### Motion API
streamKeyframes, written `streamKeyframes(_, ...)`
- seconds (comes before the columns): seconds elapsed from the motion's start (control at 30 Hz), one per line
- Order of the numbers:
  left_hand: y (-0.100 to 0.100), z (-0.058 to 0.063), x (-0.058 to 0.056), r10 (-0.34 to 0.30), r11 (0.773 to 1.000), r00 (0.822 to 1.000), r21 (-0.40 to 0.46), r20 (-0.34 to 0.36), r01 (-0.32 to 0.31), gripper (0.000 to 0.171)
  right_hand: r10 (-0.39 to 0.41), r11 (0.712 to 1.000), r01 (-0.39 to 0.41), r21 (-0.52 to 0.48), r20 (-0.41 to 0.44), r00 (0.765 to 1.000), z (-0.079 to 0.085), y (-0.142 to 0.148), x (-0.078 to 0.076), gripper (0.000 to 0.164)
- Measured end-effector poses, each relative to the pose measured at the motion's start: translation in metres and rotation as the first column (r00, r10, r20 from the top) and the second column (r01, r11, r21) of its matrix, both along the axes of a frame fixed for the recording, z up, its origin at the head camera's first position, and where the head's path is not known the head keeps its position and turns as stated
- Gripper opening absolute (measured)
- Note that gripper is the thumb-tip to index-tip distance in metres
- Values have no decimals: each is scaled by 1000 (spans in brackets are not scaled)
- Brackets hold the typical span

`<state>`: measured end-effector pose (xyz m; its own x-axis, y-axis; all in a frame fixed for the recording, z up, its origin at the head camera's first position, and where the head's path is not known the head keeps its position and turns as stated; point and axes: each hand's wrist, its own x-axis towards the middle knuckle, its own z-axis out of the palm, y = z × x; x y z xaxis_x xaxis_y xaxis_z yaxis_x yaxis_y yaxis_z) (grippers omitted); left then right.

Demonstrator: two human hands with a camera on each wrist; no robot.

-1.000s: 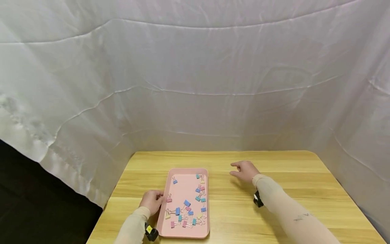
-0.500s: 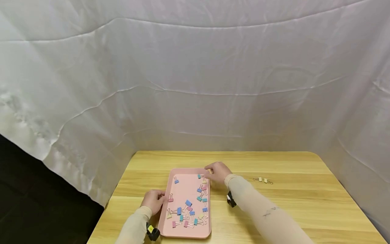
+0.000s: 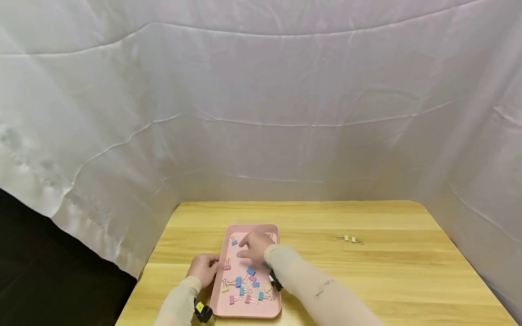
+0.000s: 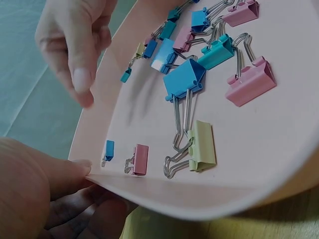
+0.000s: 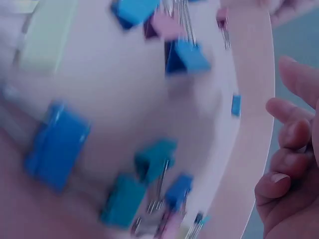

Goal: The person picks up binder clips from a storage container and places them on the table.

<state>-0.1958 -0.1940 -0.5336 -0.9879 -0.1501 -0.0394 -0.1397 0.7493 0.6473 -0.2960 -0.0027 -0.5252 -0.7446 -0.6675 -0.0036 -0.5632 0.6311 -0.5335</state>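
A pink tray [image 3: 246, 311] holds several binder clips in blue, teal, pink and yellow. My left hand [image 3: 202, 268] grips its left rim; in the left wrist view the thumb lies on the rim and the other fingers are beneath. Over the far half of the tray hovers my right hand [image 3: 254, 246], thumb and forefinger apart with nothing between them, other fingers loosely bent. Just left of its fingertips lies a blue binder clip [image 3: 234, 242]. A pink binder clip [image 3: 227, 267] is by the left wall. The right hand and forearm hide clips along the right side.
Right of the tray, on the wooden table [image 3: 387, 271], a yellow binder clip [image 3: 346, 237] lies end to end with another yellow binder clip [image 3: 354, 240]. A pale curtain [image 3: 261, 158] hangs behind the table and along both sides.
My right hand has swept left from the table's right part, past the tray's right rim, to above the tray. The two yellow clips it covered now show. My left hand stays at the rim.
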Motion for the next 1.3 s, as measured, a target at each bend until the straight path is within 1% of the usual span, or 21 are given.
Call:
streamKeyframes(0.1, -1, 0, 1, -12, 1000, 1000, -8, -24, 12, 15, 32, 998, -31, 56, -15, 999, -2, -14, 8, 32)
streamKeyframes(0.2, 0, -1, 3, -43, 999, 997, -26, -70, 41, 14, 55, 994, -53, 92, -19, 998, -6, -25, 15, 32)
streamKeyframes(0.4, 0, -2, 3, -66, 997, 994, -34, -88, 63, 15, 42, 993, -41, 107, -4, 999, -12, -38, 26, 20)
streamKeyframes(0.47, 0, -2, 2, -65, 997, 994, -40, -84, 62, 14, 41, 992, -40, 119, -12, 999, -13, -42, 30, 23)
streamKeyframes(0.6, -3, -2, 3, -53, 997, 996, -53, -76, 49, 15, 25, 990, -18, 142, -48, 999, -15, -50, 35, 38)
streamKeyframes(0.7, -4, -1, 3, -50, 997, 996, -54, -74, 46, 16, -14, 986, 25, 163, -64, 998, -17, -56, 37, 43)
streamKeyframes(0.83, -2, 0, 3, -50, 998, 997, -38, -60, 47, 16, -61, 977, 77, 198, -86, 994, -19, -58, 37, 43)
streamKeyframes(0.9, 0, 0, 3, -48, 998, 998, -33, -51, 47, 16, -72, 973, 92, 212, -99, 992, -19, -58, 37, 42)
streamKeyframes(1.07, 3, -1, 2, -52, 998, 998, -26, -42, 51, 15, -81, 971, 102, 217, -103, 991, -20, -56, 36, 41)
streamKeyframes(1.3, 3, -2, 0, -48, 998, 998, -30, -38, 47, 17, -98, 975, 113, 193, -89, 991, -18, -50, 34, 37)
